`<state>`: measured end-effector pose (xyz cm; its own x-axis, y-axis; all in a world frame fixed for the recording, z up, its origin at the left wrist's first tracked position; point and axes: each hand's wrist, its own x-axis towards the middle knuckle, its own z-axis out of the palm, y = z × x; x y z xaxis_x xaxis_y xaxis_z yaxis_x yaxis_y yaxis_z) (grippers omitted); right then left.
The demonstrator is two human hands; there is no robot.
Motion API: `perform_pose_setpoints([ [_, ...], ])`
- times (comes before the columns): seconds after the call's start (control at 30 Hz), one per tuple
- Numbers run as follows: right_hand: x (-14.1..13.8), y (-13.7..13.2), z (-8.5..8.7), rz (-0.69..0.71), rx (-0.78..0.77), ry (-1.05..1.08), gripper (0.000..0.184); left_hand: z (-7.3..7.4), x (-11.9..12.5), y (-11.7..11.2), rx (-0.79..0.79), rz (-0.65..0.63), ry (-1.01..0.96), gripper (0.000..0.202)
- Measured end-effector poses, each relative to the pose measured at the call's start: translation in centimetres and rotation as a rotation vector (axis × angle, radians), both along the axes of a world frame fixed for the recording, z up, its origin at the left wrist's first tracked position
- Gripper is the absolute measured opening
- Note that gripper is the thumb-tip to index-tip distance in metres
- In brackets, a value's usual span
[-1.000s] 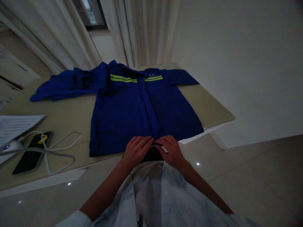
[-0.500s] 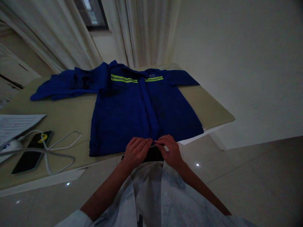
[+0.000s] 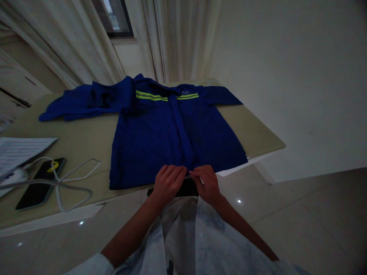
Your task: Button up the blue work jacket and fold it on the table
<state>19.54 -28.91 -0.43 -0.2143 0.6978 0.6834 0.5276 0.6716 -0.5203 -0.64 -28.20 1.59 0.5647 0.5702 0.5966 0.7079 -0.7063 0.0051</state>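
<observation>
A dark blue work jacket (image 3: pixel 160 133) with yellow-green reflective stripes lies flat, front up, on a beige table (image 3: pixel 252 133). One sleeve stretches left, the other right. My left hand (image 3: pixel 168 181) and my right hand (image 3: pixel 207 182) meet at the jacket's bottom hem, by the front placket near the table's front edge. Both hands have curled fingers pinching the hem where the two front panels join. What lies between the fingertips is too small and dark to make out.
A black phone (image 3: pixel 38 183) and a looped white cable (image 3: pixel 71 179) lie at the table's left, beside sheets of paper (image 3: pixel 20 151). Curtains (image 3: pixel 172 38) hang behind the table. A pale wall stands to the right, with a glossy tiled floor (image 3: pixel 301 214) below.
My right fingers have drawn in from lying fairly flat into a pinch at the hem. The view has shifted slightly. The jacket has not moved.
</observation>
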Motion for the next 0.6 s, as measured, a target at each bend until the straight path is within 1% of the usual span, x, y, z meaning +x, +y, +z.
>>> perform_pose_setpoints([
  [0.1, -0.1, -0.2, 0.4, 0.008, -0.031, 0.044, 0.012, 0.1, -0.2, 0.5, 0.011, 0.084, 0.021, 0.017],
  [0.17, -0.1, -0.5, 0.7, 0.003, -0.074, 0.091, 0.011, 0.4, -0.5, 0.9, 0.004, 0.139, -0.003, 0.017],
  [0.2, -0.1, -0.6, 0.8, -0.006, -0.091, 0.114, 0.011, 0.6, -0.6, 1.1, -0.008, 0.141, -0.027, 0.016],
  [0.3, -0.1, -0.9, 0.8, -0.048, -0.123, 0.167, 0.010, 1.2, -0.7, 1.2, -0.064, 0.089, -0.098, 0.014],
  [0.37, 0.0, -1.0, 0.7, -0.068, -0.136, 0.165, 0.010, 1.3, -0.6, 0.8, -0.111, 0.093, -0.129, 0.014],
  [0.43, 0.1, -1.1, 0.4, -0.086, -0.135, 0.147, 0.011, 0.9, -0.4, 0.3, -0.158, 0.119, -0.142, 0.017],
  [0.5, 0.2, -1.1, 0.0, -0.125, -0.101, 0.148, 0.013, 0.1, -0.3, -0.4, -0.180, 0.123, -0.132, 0.022],
  [0.6, 0.1, -1.1, -0.4, -0.178, -0.047, 0.154, 0.017, -1.4, -0.1, -1.2, -0.150, 0.105, -0.090, 0.031],
])
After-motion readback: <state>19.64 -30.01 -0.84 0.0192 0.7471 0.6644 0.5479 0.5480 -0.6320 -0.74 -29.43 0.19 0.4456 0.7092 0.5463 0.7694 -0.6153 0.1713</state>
